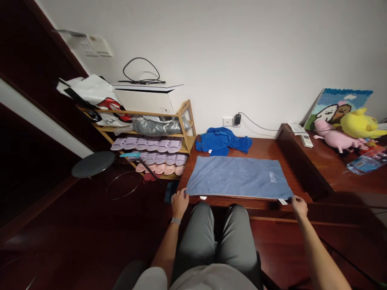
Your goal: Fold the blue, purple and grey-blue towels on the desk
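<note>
A blue-grey towel (232,177) lies spread out flat on the dark red wooden desk (263,148), with white lettering near its right end. My left hand (180,201) pinches the towel's near left corner at the desk's front edge. At the near right corner, my right hand (299,206) grips the towel the same way. A small white label (282,201) sticks out from the near edge beside my right hand. Behind the towel, a crumpled bright blue cloth (223,140) rests against the wall.
Left of the desk stands a wooden rack (189,137) with rows of slippers (154,143) and a white box (145,100) on top. A round stool (93,164) is farther left. The raised right section holds plush toys (335,137), a plastic bottle (367,161) and a remote (306,141).
</note>
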Demonstrator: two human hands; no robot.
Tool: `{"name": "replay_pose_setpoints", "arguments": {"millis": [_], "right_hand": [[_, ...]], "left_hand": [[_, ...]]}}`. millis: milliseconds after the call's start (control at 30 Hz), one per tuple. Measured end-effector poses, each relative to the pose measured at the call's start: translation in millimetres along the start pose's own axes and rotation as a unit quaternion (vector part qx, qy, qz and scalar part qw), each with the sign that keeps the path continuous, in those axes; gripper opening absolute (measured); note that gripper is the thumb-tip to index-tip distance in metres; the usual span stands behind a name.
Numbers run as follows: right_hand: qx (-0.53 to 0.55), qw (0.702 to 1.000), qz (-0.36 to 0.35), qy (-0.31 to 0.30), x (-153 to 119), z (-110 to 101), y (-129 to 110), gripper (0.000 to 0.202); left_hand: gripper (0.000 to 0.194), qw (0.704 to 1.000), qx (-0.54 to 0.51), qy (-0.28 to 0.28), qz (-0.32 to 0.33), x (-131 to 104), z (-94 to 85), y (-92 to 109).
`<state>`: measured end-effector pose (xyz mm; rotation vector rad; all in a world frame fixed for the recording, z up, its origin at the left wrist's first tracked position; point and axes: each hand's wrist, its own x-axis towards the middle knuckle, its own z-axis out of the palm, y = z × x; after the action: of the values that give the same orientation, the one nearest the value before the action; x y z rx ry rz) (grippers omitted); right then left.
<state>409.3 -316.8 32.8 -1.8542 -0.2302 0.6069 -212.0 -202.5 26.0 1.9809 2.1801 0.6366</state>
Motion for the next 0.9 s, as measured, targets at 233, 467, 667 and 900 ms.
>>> {"name": "replay_pose_setpoints", "arguments": {"millis": [233, 467, 667, 900], "right_hand": [[-0.229, 0.944, -0.233, 0.038, -21, 14, -11, 0.02], [-0.236, 0.905, -0.331, -0.122, -33, 63, 7, 0.029], [-0.444, 0.798, -0.396, -0.102, -26, 56, 51, 0.057], [-0.439, 0.773, -0.448, -0.094, -20, 75, 27, 0.06]], "left_hand": [[0.029, 0.999, -0.034, 0.03, 0.022, 19, -6.7, 10], [0.033, 0.971, -0.153, 0.015, 0.185, 47, 21.4, 44], [0.053, 0.976, 0.047, -0.091, 0.194, 63, 34.4, 14], [0.054, 0.97, 0.064, -0.05, 0.228, 71, 27.2, 6]]}}
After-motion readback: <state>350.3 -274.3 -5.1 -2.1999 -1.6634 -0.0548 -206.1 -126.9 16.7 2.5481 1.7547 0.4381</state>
